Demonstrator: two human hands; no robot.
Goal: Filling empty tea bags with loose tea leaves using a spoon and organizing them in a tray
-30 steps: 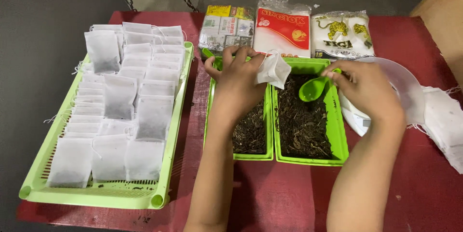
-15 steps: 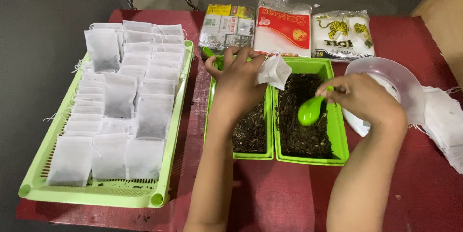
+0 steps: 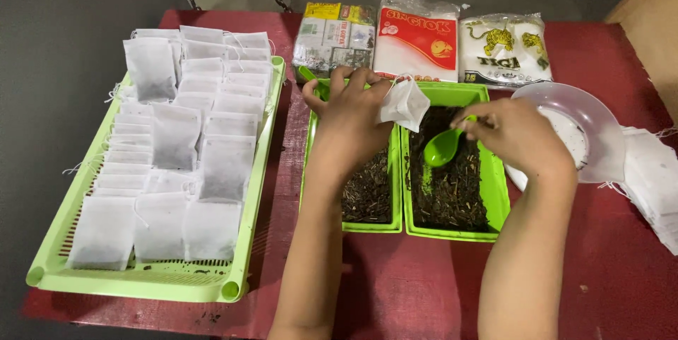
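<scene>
Left hand (image 3: 351, 115) pinching one empty white tea bag (image 3: 404, 103) above two green trays of loose tea (image 3: 498, 192); right hand (image 3: 515, 132) gripping one green spoon (image 3: 443, 148) over right tray; three packets (image 3: 417, 42) behind trays

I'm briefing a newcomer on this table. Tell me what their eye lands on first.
First, the large light-green plastic tray on the left, packed with rows of white filled paper sachets. In the middle, the left hand holds a small white paper sachet above two green trays of dark loose leaves, while the right hand dips a green plastic spoon into the right one.
</scene>
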